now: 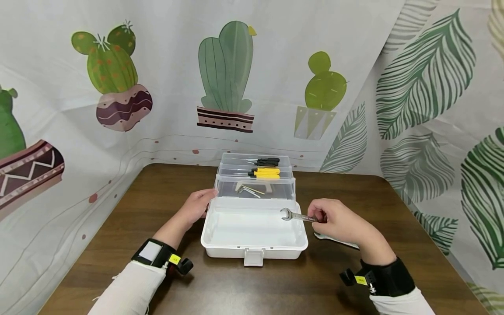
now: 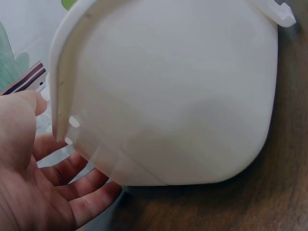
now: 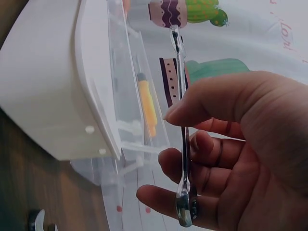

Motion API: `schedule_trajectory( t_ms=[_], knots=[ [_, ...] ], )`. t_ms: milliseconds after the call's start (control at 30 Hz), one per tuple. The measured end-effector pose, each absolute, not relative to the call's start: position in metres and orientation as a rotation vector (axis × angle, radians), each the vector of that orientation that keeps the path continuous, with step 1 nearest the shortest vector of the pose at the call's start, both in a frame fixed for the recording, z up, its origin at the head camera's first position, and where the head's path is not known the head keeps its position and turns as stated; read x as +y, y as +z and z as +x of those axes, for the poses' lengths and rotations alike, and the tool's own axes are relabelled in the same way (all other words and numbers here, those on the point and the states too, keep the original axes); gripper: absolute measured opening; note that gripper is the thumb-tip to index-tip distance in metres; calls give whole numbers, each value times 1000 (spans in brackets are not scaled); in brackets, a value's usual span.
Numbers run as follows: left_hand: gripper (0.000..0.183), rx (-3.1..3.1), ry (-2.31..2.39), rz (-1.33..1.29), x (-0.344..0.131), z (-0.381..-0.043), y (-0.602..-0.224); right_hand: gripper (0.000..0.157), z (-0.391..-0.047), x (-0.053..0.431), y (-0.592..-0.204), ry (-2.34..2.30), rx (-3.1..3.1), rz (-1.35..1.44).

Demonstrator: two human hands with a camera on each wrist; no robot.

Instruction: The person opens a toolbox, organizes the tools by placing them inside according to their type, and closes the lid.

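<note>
My right hand (image 1: 340, 221) pinches a silver combination wrench (image 3: 182, 144) between thumb and fingers. Its open end hangs over the right side of a white toolbox (image 1: 253, 252); the ring end lies by my fingers in the right wrist view. My left hand (image 1: 197, 204) holds the toolbox at its back left corner. There the thumb is at the clear tray's edge, and the fingers (image 2: 89, 185) spread behind the translucent hinge links. The main compartment (image 1: 252, 227) shows a bare white floor. A second wrench (image 1: 334, 239) lies on the table, partly hidden under my right wrist.
The raised clear trays carry black-handled screwdrivers (image 1: 267, 162), yellow-handled screwdrivers (image 1: 267, 173) and several hex keys (image 1: 250, 191). A front latch (image 1: 253, 258) hangs down. Beneath is a brown wooden table (image 1: 252, 288), with a cactus-print cloth (image 1: 169, 87) behind it.
</note>
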State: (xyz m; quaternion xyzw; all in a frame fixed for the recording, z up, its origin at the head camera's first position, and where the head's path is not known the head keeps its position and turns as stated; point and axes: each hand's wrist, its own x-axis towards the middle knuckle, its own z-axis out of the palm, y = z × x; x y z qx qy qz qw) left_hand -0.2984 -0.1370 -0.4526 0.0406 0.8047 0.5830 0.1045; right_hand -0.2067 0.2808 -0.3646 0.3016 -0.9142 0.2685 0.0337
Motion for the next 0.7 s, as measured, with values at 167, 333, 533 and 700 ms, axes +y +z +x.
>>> schedule_trajectory(
  t_ms=[167,333,533,700],
  knots=[
    [63,2369,1723,121,-137,-299,-454,20,-209,266,-361,802,-2813,983],
    [62,2376,1713,115,-138,-298,-454,21,-218,249,-350,720,-2847,1059],
    [64,2385,1704,121,-137,-296,-452,17,-231,231,-336,661,-2924,1147],
    [63,2380,1707,114,-136,-296,-452,13,-240,215,-330,584,-2978,1238]
  ],
)
